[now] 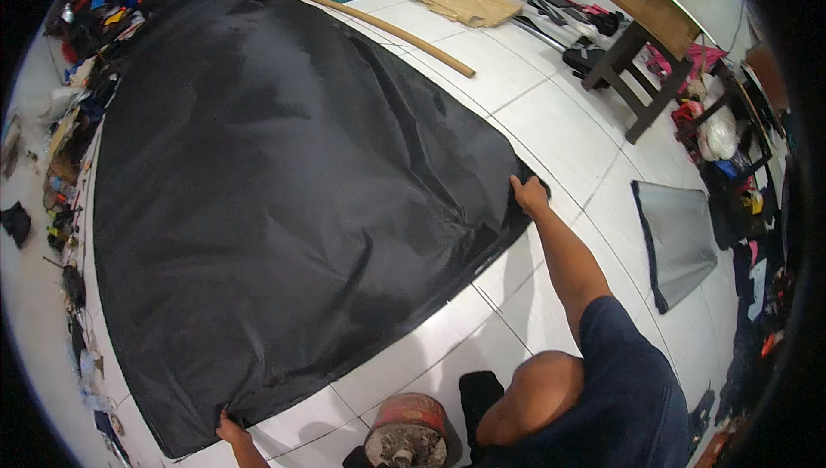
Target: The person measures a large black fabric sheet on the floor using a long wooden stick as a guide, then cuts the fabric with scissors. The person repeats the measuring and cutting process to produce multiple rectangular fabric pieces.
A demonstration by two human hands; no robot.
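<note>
A large sheet of black fabric [258, 184] with a slight sheen lies spread over the white tiled floor, creased toward its near right corner. At its near left edge, my left hand [231, 427] is closed on the fabric with the fingers pinching the border. My right hand [531, 196] grips the sheet's right corner, the arm stretched out to the right; a fold runs from there across the fabric. What lies under the sheet is hidden.
A long cardboard tube [387, 27] lies beyond the sheet. A red, dirt-caked round object [408, 434] stands near my knee. A dark wooden stool [632, 81], a grey folded sheet [680, 240] and piled scraps [95, 46] line the sides.
</note>
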